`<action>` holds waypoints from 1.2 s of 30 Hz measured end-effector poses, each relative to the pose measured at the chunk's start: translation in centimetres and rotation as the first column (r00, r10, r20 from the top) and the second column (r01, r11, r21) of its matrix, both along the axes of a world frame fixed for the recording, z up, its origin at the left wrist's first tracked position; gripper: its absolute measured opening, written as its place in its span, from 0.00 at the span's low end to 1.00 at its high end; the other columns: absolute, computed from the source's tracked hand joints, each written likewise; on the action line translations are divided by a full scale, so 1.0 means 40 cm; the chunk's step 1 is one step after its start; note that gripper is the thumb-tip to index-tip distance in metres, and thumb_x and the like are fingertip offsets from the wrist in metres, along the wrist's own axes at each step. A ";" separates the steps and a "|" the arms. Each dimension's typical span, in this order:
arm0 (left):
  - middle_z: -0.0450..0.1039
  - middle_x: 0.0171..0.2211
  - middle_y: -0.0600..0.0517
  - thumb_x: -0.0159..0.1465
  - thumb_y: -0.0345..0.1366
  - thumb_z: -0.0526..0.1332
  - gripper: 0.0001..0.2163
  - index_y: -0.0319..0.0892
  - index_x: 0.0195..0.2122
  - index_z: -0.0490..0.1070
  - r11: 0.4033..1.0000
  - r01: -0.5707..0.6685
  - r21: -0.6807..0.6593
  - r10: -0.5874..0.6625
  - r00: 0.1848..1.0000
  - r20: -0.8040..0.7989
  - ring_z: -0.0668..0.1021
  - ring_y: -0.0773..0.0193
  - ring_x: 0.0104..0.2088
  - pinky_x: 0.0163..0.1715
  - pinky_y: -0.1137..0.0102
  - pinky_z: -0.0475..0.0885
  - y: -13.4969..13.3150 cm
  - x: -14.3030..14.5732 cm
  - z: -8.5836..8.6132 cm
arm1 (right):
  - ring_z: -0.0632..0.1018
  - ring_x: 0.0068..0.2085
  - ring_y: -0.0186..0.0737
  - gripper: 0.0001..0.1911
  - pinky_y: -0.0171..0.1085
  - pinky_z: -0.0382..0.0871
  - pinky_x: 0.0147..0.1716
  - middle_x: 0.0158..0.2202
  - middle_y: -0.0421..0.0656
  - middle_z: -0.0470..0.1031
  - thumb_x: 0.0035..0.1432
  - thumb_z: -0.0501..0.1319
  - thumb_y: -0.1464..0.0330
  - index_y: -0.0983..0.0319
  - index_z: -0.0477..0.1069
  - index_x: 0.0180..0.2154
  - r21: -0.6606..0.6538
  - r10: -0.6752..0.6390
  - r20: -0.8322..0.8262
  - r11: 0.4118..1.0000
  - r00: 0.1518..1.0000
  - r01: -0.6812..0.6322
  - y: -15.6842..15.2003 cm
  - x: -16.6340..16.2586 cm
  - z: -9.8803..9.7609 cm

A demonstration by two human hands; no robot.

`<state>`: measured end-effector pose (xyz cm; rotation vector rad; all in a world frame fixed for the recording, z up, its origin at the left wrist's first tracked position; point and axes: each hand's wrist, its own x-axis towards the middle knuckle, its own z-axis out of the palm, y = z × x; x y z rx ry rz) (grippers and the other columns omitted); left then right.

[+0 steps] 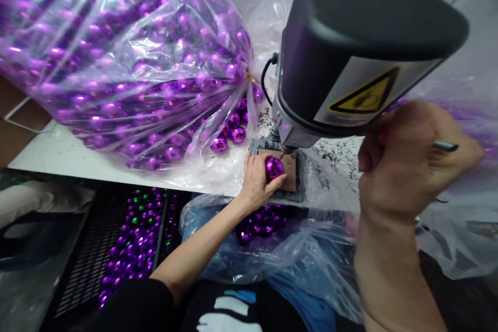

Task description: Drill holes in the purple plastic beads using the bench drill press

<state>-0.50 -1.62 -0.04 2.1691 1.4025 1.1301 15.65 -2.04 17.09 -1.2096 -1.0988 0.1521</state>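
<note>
My left hand pinches a shiny purple mirrored ball between thumb and fingers. The ball rests on a brown board on the base of a bench drill press, beside the drill's lower end. On the right side of the machine, my right hand is closed around a lever, and only the lever's metal tip shows past the fist. The dark drill head with its yellow warning label hides part of the right fingers. Whether the bit touches the ball is too small to tell.
A big clear bag full of purple balls fills the bench's left. Several loose balls lie near its tied neck. Dark shavings litter the white bench. Below are a black crate of purple and green balls and an open plastic bag.
</note>
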 end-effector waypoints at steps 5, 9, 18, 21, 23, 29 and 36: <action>0.74 0.52 0.42 0.67 0.45 0.69 0.25 0.44 0.60 0.63 0.993 0.110 -0.037 -0.109 0.994 0.012 0.77 0.50 0.52 0.53 0.54 0.74 -0.155 -0.081 0.007 | 0.59 0.15 0.25 0.24 0.33 0.47 0.13 0.16 0.32 0.55 0.65 0.60 0.51 0.62 0.67 0.25 -0.017 0.035 -0.023 0.999 0.999 -0.035 0.005 0.007 -0.014; 0.70 0.59 0.39 0.62 0.53 0.72 0.39 0.44 0.68 0.59 0.980 0.180 -0.084 -0.186 0.981 -0.064 0.75 0.46 0.58 0.57 0.52 0.73 -0.177 -0.130 0.019 | 0.59 0.15 0.25 0.26 0.34 0.47 0.12 0.17 0.33 0.58 0.63 0.61 0.46 0.61 0.67 0.25 -0.021 0.050 -0.064 0.998 0.997 -0.051 0.005 0.013 -0.017; 0.71 0.61 0.40 0.68 0.24 0.57 0.17 0.45 0.54 0.75 0.994 -0.108 0.015 0.100 0.844 -0.527 0.72 0.45 0.58 0.56 0.49 0.68 0.218 -0.179 0.097 | 0.60 0.16 0.27 0.27 0.35 0.48 0.14 0.16 0.33 0.55 0.61 0.62 0.45 0.61 0.70 0.26 -0.026 0.037 -0.020 0.999 0.999 -0.037 0.002 0.014 -0.016; 0.72 0.60 0.39 0.65 0.22 0.56 0.19 0.45 0.54 0.75 0.996 -0.079 -0.032 0.036 0.735 -0.678 0.72 0.43 0.58 0.56 0.48 0.67 0.272 -0.181 0.096 | 0.61 0.17 0.26 0.27 0.34 0.50 0.17 0.17 0.33 0.57 0.61 0.62 0.45 0.62 0.71 0.26 -0.049 0.038 -0.021 0.998 0.999 -0.039 -0.002 0.016 -0.014; 0.73 0.57 0.38 0.65 0.23 0.58 0.19 0.45 0.55 0.74 0.992 -0.111 -0.061 0.048 0.773 -0.632 0.74 0.43 0.57 0.56 0.49 0.68 0.279 -0.189 0.104 | 0.64 0.20 0.26 0.26 0.32 0.52 0.19 0.19 0.35 0.64 0.62 0.61 0.46 0.62 0.71 0.27 -0.073 0.024 0.011 0.997 1.000 -0.023 -0.006 0.022 -0.012; 0.77 0.46 0.47 0.66 0.48 0.64 0.23 0.47 0.60 0.67 0.880 0.160 -0.448 0.059 0.898 0.436 0.83 0.57 0.40 0.41 0.63 0.77 0.198 -0.213 0.161 | 0.65 0.23 0.25 0.26 0.31 0.54 0.22 0.23 0.37 0.68 0.64 0.60 0.47 0.64 0.68 0.27 -0.134 0.099 0.054 0.987 0.994 -0.091 -0.011 0.039 -0.002; 0.79 0.40 0.53 0.56 0.45 0.74 0.27 0.47 0.53 0.66 0.579 0.613 -0.538 0.240 0.502 0.831 0.85 0.60 0.35 0.41 0.63 0.81 0.067 -0.161 0.137 | 0.72 0.23 0.27 0.25 0.31 0.63 0.21 0.23 0.35 0.65 0.64 0.60 0.49 0.63 0.66 0.27 -0.019 0.056 0.004 0.998 0.998 -0.055 0.018 0.028 -0.009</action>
